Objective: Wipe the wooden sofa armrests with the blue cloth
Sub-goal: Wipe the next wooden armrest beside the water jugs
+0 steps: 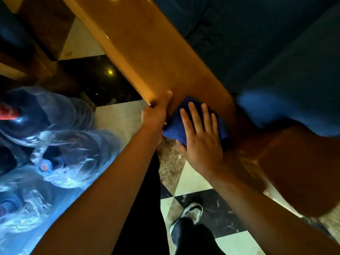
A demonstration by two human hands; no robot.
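A wide wooden sofa armrest (147, 46) runs from the top centre down to the middle of the view. The blue cloth (176, 124) lies folded on its near end. My right hand (200, 137) presses flat on the cloth with straight, spread fingers. My left hand (156, 111) grips the armrest's near left corner, thumb on top and fingers curled round the edge, right beside the cloth.
Dark blue sofa cushions (276, 61) fill the right side. Several large water bottles wrapped in plastic (55, 140) stand on the floor at left. A checkered tile floor (198, 181) and my shoe (193, 212) lie below. Another wooden furniture piece (42, 28) stands at top left.
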